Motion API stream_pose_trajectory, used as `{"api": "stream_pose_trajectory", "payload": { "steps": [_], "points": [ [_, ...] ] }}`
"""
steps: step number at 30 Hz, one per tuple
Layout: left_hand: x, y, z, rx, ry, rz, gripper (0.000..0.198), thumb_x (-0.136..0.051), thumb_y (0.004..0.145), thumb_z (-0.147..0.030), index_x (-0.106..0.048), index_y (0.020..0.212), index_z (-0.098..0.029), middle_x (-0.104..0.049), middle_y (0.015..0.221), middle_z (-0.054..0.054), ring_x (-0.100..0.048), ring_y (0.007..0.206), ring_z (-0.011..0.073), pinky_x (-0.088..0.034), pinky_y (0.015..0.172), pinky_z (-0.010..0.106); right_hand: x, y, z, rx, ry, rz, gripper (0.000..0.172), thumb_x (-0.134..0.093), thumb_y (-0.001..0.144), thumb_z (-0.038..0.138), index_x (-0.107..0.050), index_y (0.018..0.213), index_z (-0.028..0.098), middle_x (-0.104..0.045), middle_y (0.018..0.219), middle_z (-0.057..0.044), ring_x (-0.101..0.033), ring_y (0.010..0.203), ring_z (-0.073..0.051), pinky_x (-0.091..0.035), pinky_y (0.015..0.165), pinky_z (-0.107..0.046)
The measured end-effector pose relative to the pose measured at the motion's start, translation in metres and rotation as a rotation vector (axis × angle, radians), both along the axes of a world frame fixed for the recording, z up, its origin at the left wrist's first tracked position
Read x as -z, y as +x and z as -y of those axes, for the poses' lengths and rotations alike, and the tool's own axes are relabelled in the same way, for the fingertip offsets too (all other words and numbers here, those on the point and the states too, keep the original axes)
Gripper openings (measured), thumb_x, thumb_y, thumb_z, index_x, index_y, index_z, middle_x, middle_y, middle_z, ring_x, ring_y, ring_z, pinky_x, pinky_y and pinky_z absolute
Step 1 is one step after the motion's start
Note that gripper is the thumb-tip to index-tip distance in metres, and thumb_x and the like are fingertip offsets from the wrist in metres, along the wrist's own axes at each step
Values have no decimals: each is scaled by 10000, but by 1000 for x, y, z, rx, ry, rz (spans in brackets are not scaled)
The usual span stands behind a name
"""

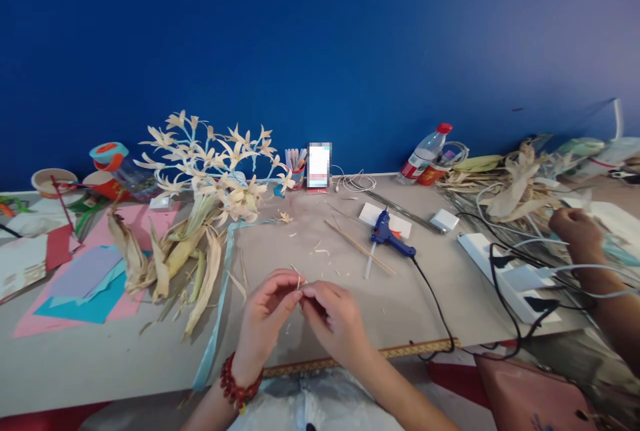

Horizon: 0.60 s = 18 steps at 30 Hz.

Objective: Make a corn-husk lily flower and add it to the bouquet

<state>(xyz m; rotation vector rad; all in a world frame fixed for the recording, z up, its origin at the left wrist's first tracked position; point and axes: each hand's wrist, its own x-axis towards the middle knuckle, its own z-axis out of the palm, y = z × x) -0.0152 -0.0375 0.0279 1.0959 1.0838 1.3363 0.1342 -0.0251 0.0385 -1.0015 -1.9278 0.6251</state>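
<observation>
fingers (287, 302) on strip (299, 281); glue gun (384, 230)

No lettering can be read. The phone (319, 166) shows a pixelated screen. Right of the phone, the red-and-white label on the bottle (424, 154) is too small to decipher; far left of the phone, yellow marks on 1 red cup (106, 184) are blurred.

Look here, red beaded bracelet (241, 381) circling left wrist (247, 359), chunky rows, small yellow bit (243, 410) beneath! Forearms (395, 384) bare; below, pale grey-blue clothing (333, 404), creased.
</observation>
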Motion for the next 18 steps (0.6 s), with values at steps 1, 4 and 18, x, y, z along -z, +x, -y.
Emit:
{"api": "stream_pose_trajectory", "payload": {
  "steps": [1,4,18],
  "points": [
    [1,1,0,-6,-19,36,119,-668,838,-212,-695,953,-205,-671,1018,48,-621,982,175,-486,896,279,0,0,0,2,20,24,106,-519,884,134,-600,881,202,-653,723,-30,-567,609,-146,-425,594,-243],
    [3,3,-1,-3,-75,156,87,-690,818,-198,-682,905,-199,-676,960,31,-626,924,154,-492,856,256,0,0,-1,11,53,49,98,-524,883,134,-593,859,199,-639,691,-25,-554,583,-144,-418,576,-243],
    [-4,-5,3,20,30,-164,88,-537,927,-264,-592,937,-197,-637,865,22,-601,817,148,-478,753,255,-4,2,-2,41,-56,-28,95,-546,899,175,-625,942,208,-668,711,-13,-569,590,-137,-431,575,-238]
  ]
}}
